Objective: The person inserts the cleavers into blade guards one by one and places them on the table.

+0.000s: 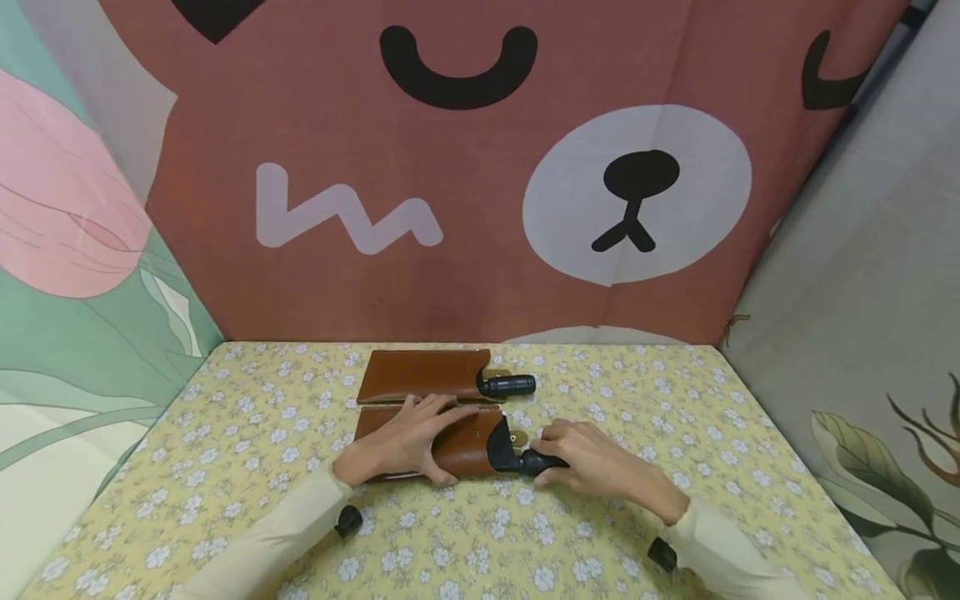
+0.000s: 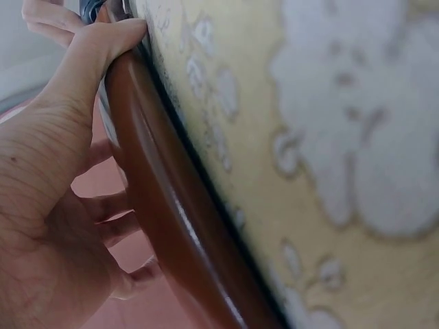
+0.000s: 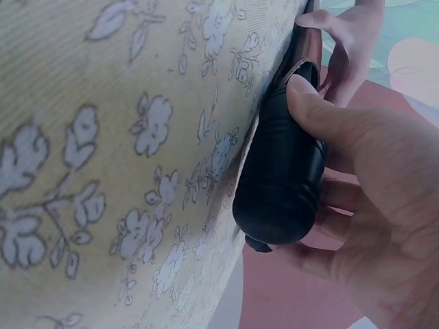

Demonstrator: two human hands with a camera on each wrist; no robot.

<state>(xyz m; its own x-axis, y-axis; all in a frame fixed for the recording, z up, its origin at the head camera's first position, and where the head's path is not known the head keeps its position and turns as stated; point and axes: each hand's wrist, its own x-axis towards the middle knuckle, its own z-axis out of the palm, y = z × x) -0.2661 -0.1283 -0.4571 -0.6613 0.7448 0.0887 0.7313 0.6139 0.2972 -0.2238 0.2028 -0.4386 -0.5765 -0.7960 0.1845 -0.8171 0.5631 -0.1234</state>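
The nearer brown leather sheath lies flat on the table. My left hand spans it, thumb at its near edge and fingers over the top; in the left wrist view the thumb runs along the sheath's edge. A black-handled tool sticks out of the sheath's right-hand mouth, its blade end hidden inside. My right hand grips the rounded black handle, thumb on one side and fingers on the other. A brass-coloured snap tab shows beside the mouth.
Just behind lies a second brown leather sheath, its own black handle pointing right. A yellow flowered cloth covers the table. A printed bear curtain stands at the back edge, with patterned curtains at both sides.
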